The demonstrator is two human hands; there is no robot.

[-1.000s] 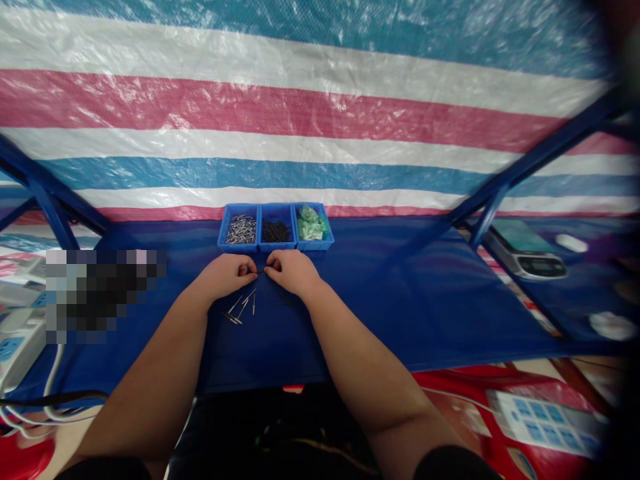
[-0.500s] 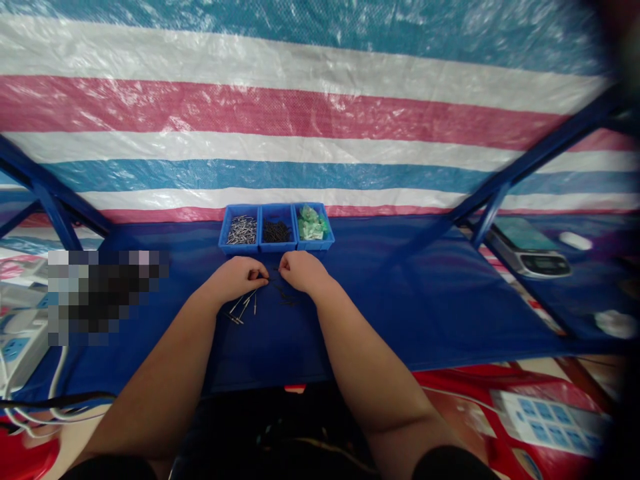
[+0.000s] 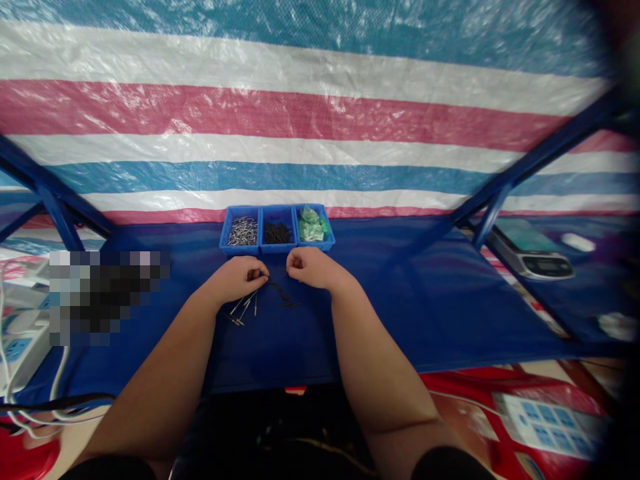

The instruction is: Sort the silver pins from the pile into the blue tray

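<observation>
My left hand [image 3: 240, 279] is low over the blue table, its thumb and fingers pinched together; whatever they hold is too small to make out. Just below it lie several thin silver pins, like blind rivets [image 3: 245, 310], spread on the cloth. My right hand [image 3: 310, 268] is a short way to the right, also pinched, its fingertips hiding anything between them. Several small dark screw-like pieces [image 3: 287, 300] lie on the table between and below the hands. Beyond the hands stand three joined blue bins: one with silver rivets [image 3: 243, 231], one with dark pieces [image 3: 278, 233], one with green plastic bags [image 3: 313, 225].
A digital scale [image 3: 537, 253] sits at the right, past a blue metal frame post [image 3: 493, 207]. White power strips [image 3: 23, 347] and cables are at the left, beside a blurred-out patch. A striped plastic sheet [image 3: 300, 113] hangs behind the table.
My right hand has moved a little to the right, away from the left, uncovering more of the dark pieces. My left hand has stayed nearly still.
</observation>
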